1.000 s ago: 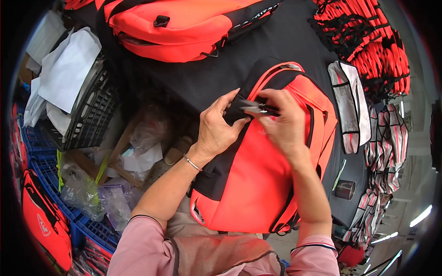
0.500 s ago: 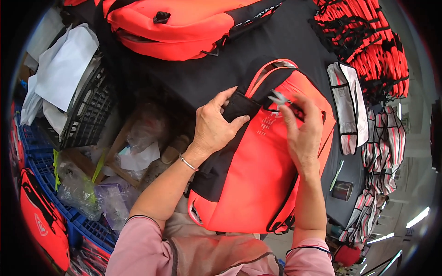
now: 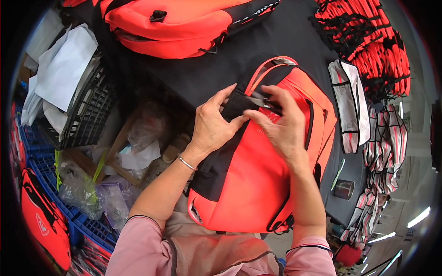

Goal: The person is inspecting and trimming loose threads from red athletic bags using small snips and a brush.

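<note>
An orange-red backpack (image 3: 258, 184) with black panels lies in front of me, its top loops (image 3: 271, 64) pointing away. Between the fingers and thumb of my left hand (image 3: 209, 124) is the black fabric edge (image 3: 235, 106) on the bag's upper left. My right hand (image 3: 283, 126) is closed on small thread snips (image 3: 271, 106). Their metal blades, blurred by motion, point left and meet or nearly meet that black edge; I cannot tell whether they touch it. My right fingers cover part of the handle.
Another orange-red bag (image 3: 170, 30) lies at the far side of the dark table. Right of the backpack are a grey-white strip piece (image 3: 344, 106), a metal cup (image 3: 343, 189) and piled orange straps (image 3: 382, 60). On the left stand a black crate (image 3: 87, 106) with papers and blue crates (image 3: 48, 179).
My right hand has moved left with the snips, bringing the blades to the black fabric edge. The left hand keeps its hold, and that edge is tilted slightly differently.
</note>
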A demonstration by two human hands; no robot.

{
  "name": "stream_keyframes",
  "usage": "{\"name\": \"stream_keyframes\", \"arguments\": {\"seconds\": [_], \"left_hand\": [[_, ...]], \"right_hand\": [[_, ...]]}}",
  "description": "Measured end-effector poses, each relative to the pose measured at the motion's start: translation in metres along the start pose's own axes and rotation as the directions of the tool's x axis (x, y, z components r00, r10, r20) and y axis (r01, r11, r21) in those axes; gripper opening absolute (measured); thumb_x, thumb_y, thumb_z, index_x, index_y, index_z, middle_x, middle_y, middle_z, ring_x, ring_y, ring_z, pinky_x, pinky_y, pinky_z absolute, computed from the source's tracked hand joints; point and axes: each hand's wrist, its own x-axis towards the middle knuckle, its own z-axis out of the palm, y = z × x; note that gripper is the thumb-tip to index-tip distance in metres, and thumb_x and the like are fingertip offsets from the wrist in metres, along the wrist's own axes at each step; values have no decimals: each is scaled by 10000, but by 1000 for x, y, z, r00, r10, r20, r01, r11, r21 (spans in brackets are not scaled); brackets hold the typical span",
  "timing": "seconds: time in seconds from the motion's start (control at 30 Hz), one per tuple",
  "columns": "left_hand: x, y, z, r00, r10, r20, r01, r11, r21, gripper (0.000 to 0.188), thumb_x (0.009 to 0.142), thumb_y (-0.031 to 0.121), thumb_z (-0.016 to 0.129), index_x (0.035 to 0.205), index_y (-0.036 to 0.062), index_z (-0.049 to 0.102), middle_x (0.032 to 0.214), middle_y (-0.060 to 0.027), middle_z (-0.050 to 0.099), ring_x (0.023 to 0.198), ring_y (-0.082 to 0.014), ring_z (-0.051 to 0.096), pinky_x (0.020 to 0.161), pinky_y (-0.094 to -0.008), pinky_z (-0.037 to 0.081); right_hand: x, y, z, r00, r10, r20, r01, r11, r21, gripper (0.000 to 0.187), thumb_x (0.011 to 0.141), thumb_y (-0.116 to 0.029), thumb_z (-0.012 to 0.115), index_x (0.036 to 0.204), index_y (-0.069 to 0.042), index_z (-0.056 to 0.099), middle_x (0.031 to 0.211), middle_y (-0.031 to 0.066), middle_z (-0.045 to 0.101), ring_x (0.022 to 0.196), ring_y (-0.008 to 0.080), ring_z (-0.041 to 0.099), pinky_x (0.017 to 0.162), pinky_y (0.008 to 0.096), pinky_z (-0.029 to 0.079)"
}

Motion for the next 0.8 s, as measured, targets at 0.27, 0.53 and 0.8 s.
{"name": "stream_keyframes", "arguments": {"seconds": [0.27, 0.53, 0.8], "left_hand": [[3, 10, -2, 996, -75, 41, 74, 997, 21, 636, 693, 42, 802, 1283, -33, 579, 888, -142, 727, 808, -158, 713, 781, -273, 552], [3, 6, -4, 994, -100, 47, 103, 994, -48, 623, 712, 68, 805, 1282, -43, 578, 883, -135, 733, 789, -144, 708, 764, -269, 551], [3, 3, -1, 992, -119, 41, 121, 992, -39, 620, 714, 72, 805, 1280, -44, 581, 877, -132, 730, 800, -140, 706, 764, -270, 548]], "right_hand": [[10, 30, -13, 959, -146, -244, -3, 854, -521, 254, 721, -12, 720, 938, -89, 612, 839, 68, 611, 794, 254, 621, 661, 383, 502], [-2, 15, -17, 956, -292, 6, 265, 859, -439, 274, 770, -223, 803, 963, -91, 661, 814, 13, 612, 750, 203, 551, 667, 334, 431], [7, 29, -19, 915, -398, 68, 376, 778, -504, 247, 763, -238, 803, 914, -106, 657, 757, -6, 585, 705, 190, 532, 634, 324, 419]]}}
